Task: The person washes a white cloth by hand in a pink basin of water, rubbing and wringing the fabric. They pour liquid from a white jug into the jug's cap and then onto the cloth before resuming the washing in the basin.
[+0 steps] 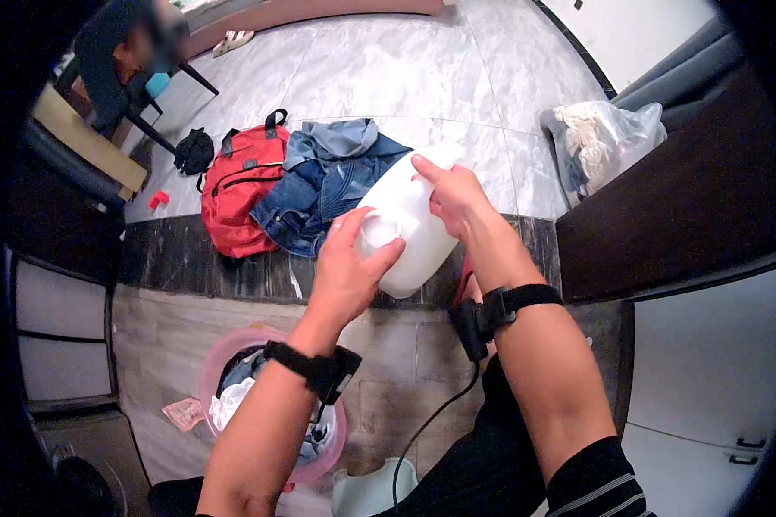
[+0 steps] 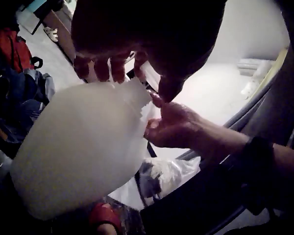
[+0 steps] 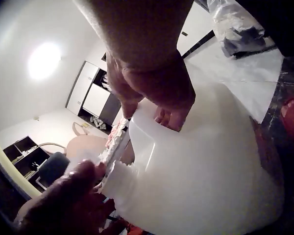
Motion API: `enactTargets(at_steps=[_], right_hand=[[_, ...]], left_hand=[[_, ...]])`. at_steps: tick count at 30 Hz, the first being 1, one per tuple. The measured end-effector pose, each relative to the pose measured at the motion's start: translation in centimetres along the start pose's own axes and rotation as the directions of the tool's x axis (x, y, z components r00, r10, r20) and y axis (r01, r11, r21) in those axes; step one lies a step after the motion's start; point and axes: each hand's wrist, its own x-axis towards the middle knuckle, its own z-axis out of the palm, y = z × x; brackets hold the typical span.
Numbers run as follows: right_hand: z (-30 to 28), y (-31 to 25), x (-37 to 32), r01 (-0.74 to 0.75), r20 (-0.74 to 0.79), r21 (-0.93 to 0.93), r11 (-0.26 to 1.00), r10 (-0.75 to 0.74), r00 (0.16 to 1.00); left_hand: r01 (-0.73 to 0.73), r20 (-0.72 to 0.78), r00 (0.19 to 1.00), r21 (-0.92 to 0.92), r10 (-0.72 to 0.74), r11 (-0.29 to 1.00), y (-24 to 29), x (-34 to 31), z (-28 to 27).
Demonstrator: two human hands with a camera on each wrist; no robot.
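A large white plastic jug (image 1: 418,250) is held tilted in front of the body. My right hand (image 1: 457,196) grips its handle, the thumb lying along the top; the curled fingers show in the right wrist view. My left hand (image 1: 347,271) pinches a white cap (image 1: 379,228) between thumb and fingers at the jug's mouth. From the right wrist, the cap (image 3: 81,161) appears slightly apart from the ragged-edged neck (image 3: 121,183). In the left wrist view the left hand (image 2: 152,44) is dark above the neck (image 2: 134,98).
Blue denim clothes (image 1: 323,185) and a red backpack (image 1: 246,185) lie on a dark stone ledge beyond the jug. Below left stands a pink basin (image 1: 341,439) of laundry. A clear plastic bag (image 1: 642,129) sits at right, and a pale stool (image 1: 371,487) near the legs.
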Motion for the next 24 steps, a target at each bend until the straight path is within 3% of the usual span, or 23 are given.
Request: enactTargets(at_steps=[3,6,7,10,11,17,24], right_hand=[[0.0,0.7,1.0,0.011,0.040,0.039,0.999,-0.012,0.999],[1.0,0.7,1.0,0.033,0.010,0.012,0.999,-0.033,0.999],[1.2,0.7,0.9,0.042,-0.014,-0.014,0.999,-0.042,0.999],[1.7,0.6,0.7,0.086,-0.084,-0.083,0.993,-0.093,0.992],[1.7,0.6,0.8,0.093,-0.087,-0.095,0.991,-0.102,0.991],[2.0,0.7,1.6,0.225,-0.110,-0.036,0.974,-0.228,0.968],[-0.2,-0.5,2.6,0.209,-0.101,-0.067,0.976,-0.215,0.971]], left_hand=[[0.195,0.038,0.981,-0.196,-0.191,0.961,-2.3,-2.2,-0.8],[0.400,0.155,0.916,-0.436,-0.370,0.806,-3.4,-4.9,-0.6],[0.457,0.193,0.889,-0.429,-0.415,0.779,-3.7,-5.3,-0.4],[0.506,0.254,0.859,-0.552,-0.445,0.663,-3.7,-5.5,1.3],[0.438,0.235,0.896,-0.605,-0.376,0.665,-4.1,-5.5,2.2],[0.408,0.218,0.901,-0.722,-0.376,0.559,-3.6,-4.9,3.8],[0.348,0.249,0.936,-0.756,-0.247,0.555,-2.9,-4.3,5.4]])
